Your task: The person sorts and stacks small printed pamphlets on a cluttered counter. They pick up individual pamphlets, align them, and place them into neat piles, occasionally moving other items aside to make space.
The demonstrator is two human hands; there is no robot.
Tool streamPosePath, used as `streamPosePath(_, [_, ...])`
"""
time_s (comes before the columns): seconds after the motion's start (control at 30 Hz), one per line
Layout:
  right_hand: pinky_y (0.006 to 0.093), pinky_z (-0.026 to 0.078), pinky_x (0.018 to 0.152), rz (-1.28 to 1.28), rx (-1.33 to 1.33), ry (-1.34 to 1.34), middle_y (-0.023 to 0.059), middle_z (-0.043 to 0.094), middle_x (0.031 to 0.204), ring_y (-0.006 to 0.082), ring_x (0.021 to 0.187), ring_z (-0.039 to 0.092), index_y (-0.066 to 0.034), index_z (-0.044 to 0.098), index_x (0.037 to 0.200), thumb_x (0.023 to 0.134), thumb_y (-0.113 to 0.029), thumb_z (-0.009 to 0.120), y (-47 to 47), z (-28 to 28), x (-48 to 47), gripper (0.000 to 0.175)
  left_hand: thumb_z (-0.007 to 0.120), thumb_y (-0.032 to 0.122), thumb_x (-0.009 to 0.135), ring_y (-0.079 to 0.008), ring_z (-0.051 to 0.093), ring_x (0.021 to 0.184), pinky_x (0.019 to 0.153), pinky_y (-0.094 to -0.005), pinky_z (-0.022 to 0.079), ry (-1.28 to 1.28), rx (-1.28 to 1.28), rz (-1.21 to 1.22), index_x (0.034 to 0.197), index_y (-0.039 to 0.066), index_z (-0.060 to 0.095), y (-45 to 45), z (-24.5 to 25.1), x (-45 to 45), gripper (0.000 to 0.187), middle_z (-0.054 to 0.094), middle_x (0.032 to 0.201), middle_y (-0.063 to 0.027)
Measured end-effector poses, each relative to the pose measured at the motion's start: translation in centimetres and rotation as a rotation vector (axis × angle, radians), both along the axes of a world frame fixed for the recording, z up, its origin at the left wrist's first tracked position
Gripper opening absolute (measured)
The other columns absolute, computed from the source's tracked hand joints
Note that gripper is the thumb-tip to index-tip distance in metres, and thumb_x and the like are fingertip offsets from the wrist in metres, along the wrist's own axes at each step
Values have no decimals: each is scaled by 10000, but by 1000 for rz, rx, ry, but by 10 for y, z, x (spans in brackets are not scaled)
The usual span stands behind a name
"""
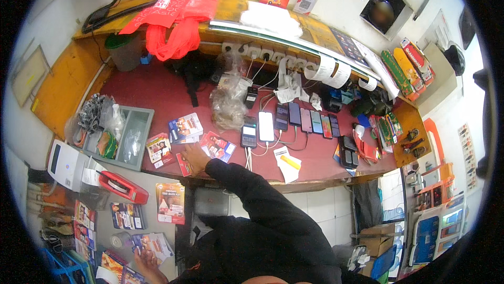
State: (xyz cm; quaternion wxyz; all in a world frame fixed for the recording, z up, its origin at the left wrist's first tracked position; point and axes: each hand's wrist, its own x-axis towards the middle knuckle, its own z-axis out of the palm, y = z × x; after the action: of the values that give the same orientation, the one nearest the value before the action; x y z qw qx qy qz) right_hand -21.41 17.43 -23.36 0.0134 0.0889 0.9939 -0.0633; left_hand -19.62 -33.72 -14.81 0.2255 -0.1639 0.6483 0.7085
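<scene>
My right hand point(195, 159) reaches across to the left part of the red desk, over a small red leaflet point(183, 165). Whether its fingers grip this leaflet is unclear. Around it lie a blue and white leaflet stack point(186, 127), a red and yellow stack point(160, 150) and fanned red and blue leaflets point(220, 147). My left hand point(147, 263) rests at the lower edge of blue and white leaflets point(154, 246) on the grey side table point(147, 183). Its grip is partly hidden. Beside these sit an orange leaflet stack point(170, 201) and a dark blue stack point(127, 216).
A red tape dispenser point(124, 187) and a white card terminal point(65, 164) stand left, below a grey compartment tray point(136, 138). Several phones, including a white-screened one point(265, 126), lie cabled on the desk point(315, 165). A yellow marker point(290, 162) rests on paper. Red bags point(173, 39) overhang the shelf.
</scene>
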Motion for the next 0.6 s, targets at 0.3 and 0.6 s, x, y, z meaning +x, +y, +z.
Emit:
streamPosePath(0.3, [548,380,988,-433,-70,102,281,430,1329,437,1229,428,16,385,1375,487,-715,787,77,-5,70,1218,511,494,955,-169,582,983,818,-311,433,33,-37,79,1362,116,483,-2,22,48,556,592,1202,-57])
streamPosePath(0.6, [658,317,977,-423,-194,-147,200,393,1353,404,1276,392,-144,209,1513,461,-522,883,50,7,60,1305,511,440,973,-145,595,897,772,-274,443,36,-106,160,1305,94,524,16,49,48,480,600,1098,-44])
